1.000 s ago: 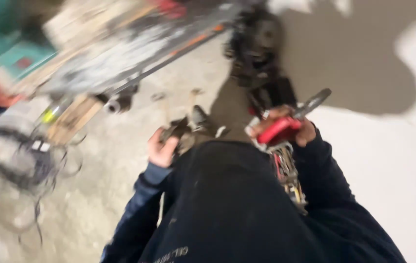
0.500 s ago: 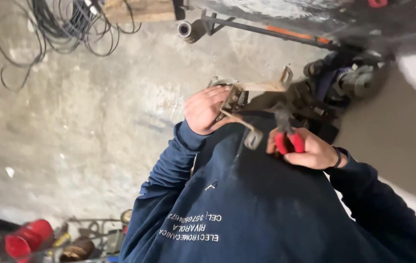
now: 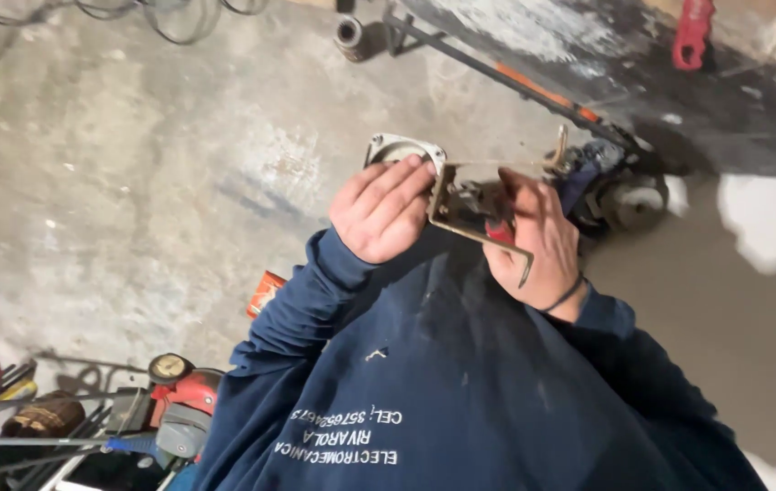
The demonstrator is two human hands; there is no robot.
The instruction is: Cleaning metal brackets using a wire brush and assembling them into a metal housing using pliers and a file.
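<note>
Metal: one bent bracket (image 3: 460, 214) with one round housing (image 3: 397, 150), held up between two hands. Left hand (image 3: 383, 211) curled around housing; right hand (image 3: 533, 238) closed on bracket and red-handled tool (image 3: 500, 233). Concrete floor (image 3: 133, 173) below.

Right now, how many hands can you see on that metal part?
2. The left hand grips the round end of the metal bracket part; the right hand holds its other side, with something red under the fingers. No other person's hands show.
</note>
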